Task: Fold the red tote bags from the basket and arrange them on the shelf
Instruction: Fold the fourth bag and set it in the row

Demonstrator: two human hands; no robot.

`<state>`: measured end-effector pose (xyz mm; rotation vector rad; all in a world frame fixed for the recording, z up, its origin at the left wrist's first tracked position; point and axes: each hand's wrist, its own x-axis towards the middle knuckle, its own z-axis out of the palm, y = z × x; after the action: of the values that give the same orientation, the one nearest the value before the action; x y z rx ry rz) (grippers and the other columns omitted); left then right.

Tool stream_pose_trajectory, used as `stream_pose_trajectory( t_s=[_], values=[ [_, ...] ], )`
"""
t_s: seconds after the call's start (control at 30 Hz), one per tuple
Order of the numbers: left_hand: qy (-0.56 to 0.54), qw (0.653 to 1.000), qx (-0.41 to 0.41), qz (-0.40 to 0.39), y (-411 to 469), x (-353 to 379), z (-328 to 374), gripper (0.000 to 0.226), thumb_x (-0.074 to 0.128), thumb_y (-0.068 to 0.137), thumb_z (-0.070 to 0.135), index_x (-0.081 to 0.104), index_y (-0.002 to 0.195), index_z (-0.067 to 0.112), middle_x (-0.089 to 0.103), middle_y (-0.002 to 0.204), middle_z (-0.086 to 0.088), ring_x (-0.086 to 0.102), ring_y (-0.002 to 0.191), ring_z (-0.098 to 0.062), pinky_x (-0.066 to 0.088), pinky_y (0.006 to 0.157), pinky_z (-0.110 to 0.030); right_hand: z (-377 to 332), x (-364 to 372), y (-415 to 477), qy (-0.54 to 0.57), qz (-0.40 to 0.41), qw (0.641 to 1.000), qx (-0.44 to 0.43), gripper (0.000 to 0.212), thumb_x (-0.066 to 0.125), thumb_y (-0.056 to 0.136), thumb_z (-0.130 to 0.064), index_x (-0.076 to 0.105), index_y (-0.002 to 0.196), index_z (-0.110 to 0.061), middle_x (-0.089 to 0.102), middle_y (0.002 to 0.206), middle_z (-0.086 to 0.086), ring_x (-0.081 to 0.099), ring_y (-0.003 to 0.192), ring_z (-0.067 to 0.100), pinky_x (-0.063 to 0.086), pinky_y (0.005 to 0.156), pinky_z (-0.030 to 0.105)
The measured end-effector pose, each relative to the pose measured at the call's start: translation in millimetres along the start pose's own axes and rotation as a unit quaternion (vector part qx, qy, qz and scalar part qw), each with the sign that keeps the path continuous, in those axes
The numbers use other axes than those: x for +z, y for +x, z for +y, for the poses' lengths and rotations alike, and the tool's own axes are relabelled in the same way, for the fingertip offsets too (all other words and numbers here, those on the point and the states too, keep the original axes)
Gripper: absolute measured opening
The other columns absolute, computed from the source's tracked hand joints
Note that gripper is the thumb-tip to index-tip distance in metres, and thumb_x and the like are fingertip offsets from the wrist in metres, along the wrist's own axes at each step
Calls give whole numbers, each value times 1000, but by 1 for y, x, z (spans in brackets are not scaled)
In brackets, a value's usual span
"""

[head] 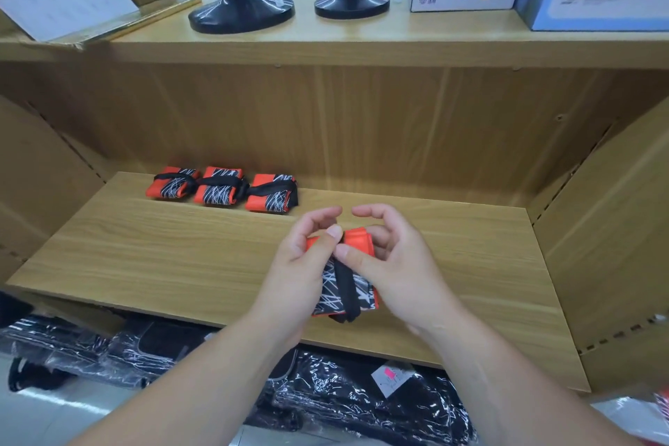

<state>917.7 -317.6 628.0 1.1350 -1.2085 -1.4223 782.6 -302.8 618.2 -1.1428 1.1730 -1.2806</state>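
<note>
Closest to me, below the shelf's front edge, lie plastic-wrapped black goods (344,402), and above them both forearms reach in. The left hand (300,257) and right hand (402,264) meet over a red-orange fabric tote bag (362,288), already folded into a small block with its black panel of white scribble lines facing up. It sits on the light wooden shelf board (163,253) near the front, a little right of centre. Each grip is curled partly closed around the block's sides. The two thumbs pinch a black webbing strap (344,286) where it crosses the top end, and the forefingers arch loosely above. The step looks like binding the bundle with its own strap. To do it well I would say hold the folds pressed flat with the palms, draw the strap snug along the middle of the block, and tuck its end under itself so nothing springs open. If the strap sits slack or off-centre, the fabric would likely loosen. Further back on the left, three finished bundles (221,186) lie side by side, the two on the left touching, each banded by a strap. The new one belongs just beside the rightmost, in line with them. The basket is not in view. On the upper shelf stand black glossy lamp bases (240,13).
</note>
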Motion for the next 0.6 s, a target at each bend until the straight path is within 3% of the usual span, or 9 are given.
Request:
stream_pose_trajectory(
  t_s=[0.1,0.27,0.33,0.4,0.5,0.6],
  values=[
    [2,999,-33,2,4,-1,0,18,59,96,18,76,98,23,75,102,-4,69,102,-22,53,92,-39,3,-1,3,-6,-4,1000,10,47,83,77,-8,54,113,-22,75,92,8,67,79,18,56,83,48],
    [1,996,-68,60,16,-2,-9,17,61,95,15,77,88,14,76,89,-14,70,79,-27,57,75,-41,19,-6,9,-1,-16,999,41,43,81,80,-20,55,112,-32,74,100,3,69,94,26,57,84,48],
    [-13,991,-72,110,21,-3,-14,17,62,94,14,76,84,14,75,85,-15,68,75,-28,56,74,-46,24,-7,8,-7,-15,998,61,49,83,75,-30,55,115,-37,71,106,-4,68,98,19,59,78,37],
    [-31,983,-57,172,28,-6,-19,15,64,93,14,74,83,13,74,84,-15,66,75,-27,55,75,-45,31,-6,8,-33,-30,995,94,55,84,70,-38,54,117,-40,69,110,-9,69,97,13,59,81,36],
    [-28,977,-32,210,35,-13,-28,15,64,94,20,70,81,15,70,81,-12,62,74,-23,50,74,-41,39,0,10,25,-50,988,143,40,76,85,-17,56,117,-30,71,108,2,71,99,22,60,84,50],
    [-5,985,-31,167,40,-23,-35,17,63,95,22,67,79,20,68,78,-6,60,73,-18,47,71,-36,42,4,20,79,-4,986,150,34,66,90,-4,57,118,-22,70,108,12,73,92,23,61,79,45]
  ],
)
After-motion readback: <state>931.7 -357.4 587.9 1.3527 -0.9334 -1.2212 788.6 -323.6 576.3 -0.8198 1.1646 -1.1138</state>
